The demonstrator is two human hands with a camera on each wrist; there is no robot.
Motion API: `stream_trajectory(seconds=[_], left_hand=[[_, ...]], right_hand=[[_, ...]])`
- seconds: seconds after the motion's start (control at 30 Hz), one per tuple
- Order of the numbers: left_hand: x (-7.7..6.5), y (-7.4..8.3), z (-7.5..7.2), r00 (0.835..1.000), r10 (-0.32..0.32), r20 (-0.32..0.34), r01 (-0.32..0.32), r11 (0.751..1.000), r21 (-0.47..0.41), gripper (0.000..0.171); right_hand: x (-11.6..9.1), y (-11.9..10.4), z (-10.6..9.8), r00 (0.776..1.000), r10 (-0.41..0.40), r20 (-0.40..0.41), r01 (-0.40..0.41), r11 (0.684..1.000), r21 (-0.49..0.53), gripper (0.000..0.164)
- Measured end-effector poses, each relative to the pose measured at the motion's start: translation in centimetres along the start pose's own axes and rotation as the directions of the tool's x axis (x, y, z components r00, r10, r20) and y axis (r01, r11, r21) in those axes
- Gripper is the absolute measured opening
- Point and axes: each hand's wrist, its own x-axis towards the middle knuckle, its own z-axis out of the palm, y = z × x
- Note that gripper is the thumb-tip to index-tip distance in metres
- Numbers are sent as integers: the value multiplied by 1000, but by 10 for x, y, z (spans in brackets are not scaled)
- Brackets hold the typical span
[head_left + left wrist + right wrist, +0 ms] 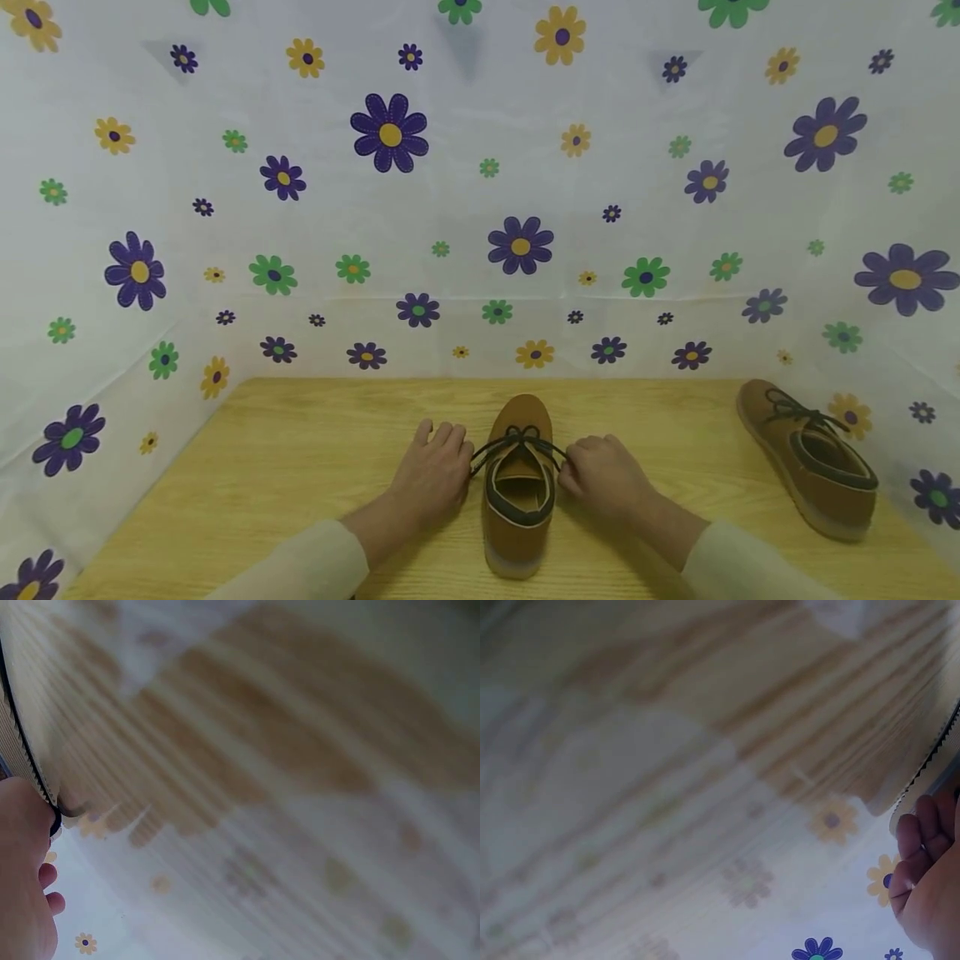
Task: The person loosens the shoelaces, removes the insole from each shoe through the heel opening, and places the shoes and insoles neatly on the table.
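A brown shoe [519, 546] with a dark padded collar stands in the middle of the tabletop, toe pointing away from me. Its dark shoelace [522, 433] is looped in a bow over the tongue. To the left of the shoe, my left hand [438, 471] pinches one side of the lace, drawn out sideways. On the other side my right hand [603, 475] grips the opposite stretch with curled fingers. The left wrist view has dark lace [56, 819] at the left fingertips, beside the shoe's stitched edge. In the right wrist view, the right fingers [915, 840] are curled beside the sole.
A second brown shoe [832, 500], its lace tied in a bow, stands at the right end of the wood-grain table [300, 467]. White cloth [465, 192] printed with flowers rises behind the table and along both sides.
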Motion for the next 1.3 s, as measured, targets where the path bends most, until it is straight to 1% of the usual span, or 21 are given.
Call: stream_trajectory(seconds=[0.13,0.27,0.33,0.5,0.57,0.63,0.73,0.8,0.93,1.03,1.17,1.3], left_hand=[[1,0,1,1000,-25,11,26,999,-21,24],[1,-1,0,998,-49,25,50,998,-45,28],[1,-2,0,999,-52,6,52,997,-59,26],[1,-3,3,996,-44,-83,35,994,-99,22],[0,-3,5,994,-39,-98,28,994,-106,24],[-1,-3,6,995,-36,-95,25,994,-107,27],[-1,-3,6,997,-32,-68,25,994,-102,30],[-1,-2,5,998,-32,-53,27,995,-98,31],[0,-2,2,999,-33,-36,30,997,-72,35],[0,-2,0,999,-28,-20,27,998,-52,39],[-1,-2,-4,999,-22,30,23,999,-40,44],[-2,-3,-6,993,-37,114,41,999,-34,47]], right_hand=[[-1,1,0,997,45,56,-44,999,-18,33],[-1,2,0,996,53,78,-52,998,-22,34],[-1,2,1,996,49,77,-47,999,-26,35],[-1,1,3,994,59,89,-56,998,-37,34],[-1,0,4,992,75,103,-73,997,-29,33],[-1,-1,4,989,93,116,-93,996,-13,31],[0,-2,5,984,127,128,-130,991,16,27],[2,-2,5,984,132,115,-137,990,36,25],[3,-3,4,994,96,53,-99,994,55,21],[3,-3,4,996,81,37,-83,996,37,26],[2,-2,5,989,117,89,-120,993,23,33],[2,-2,4,982,145,125,-148,989,13,34]])
